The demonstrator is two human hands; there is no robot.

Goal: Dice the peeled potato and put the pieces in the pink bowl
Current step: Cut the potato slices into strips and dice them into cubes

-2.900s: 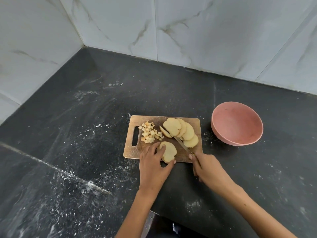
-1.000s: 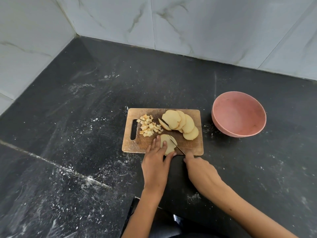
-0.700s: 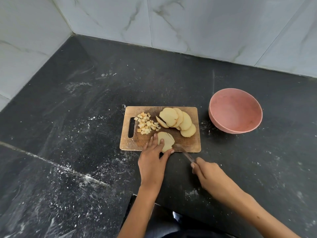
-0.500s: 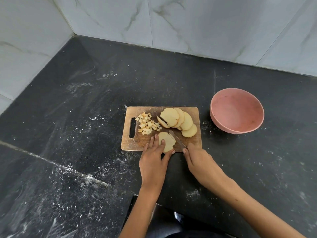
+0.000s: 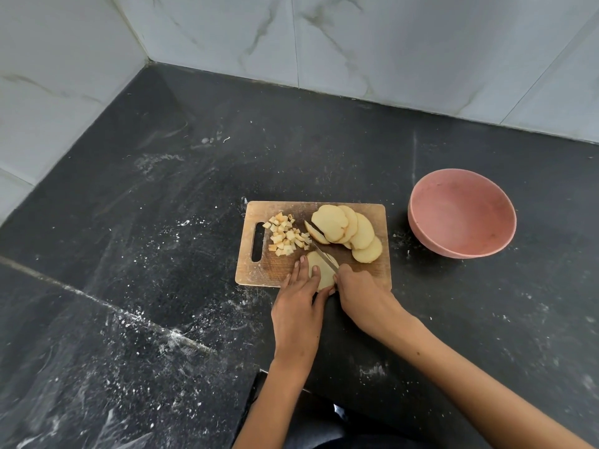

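The right hand (image 5: 359, 286) has brought the thin steel knife (image 5: 324, 256) back across the pale potato slice (image 5: 319, 270); left-hand fingers (image 5: 301, 265) press it flat, so strip-cutting continues.

Black stone counter (image 5: 324, 150) dusted with white powder, white marble-veined wall tiles (image 5: 389, 43) meeting in a corner

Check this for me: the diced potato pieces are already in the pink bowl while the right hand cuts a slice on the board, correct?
Not quite. In the head view the pink bowl holds nothing; the diced pieces lie in a heap on the cutting board. The rest stands: the right hand holds the knife across a slice.
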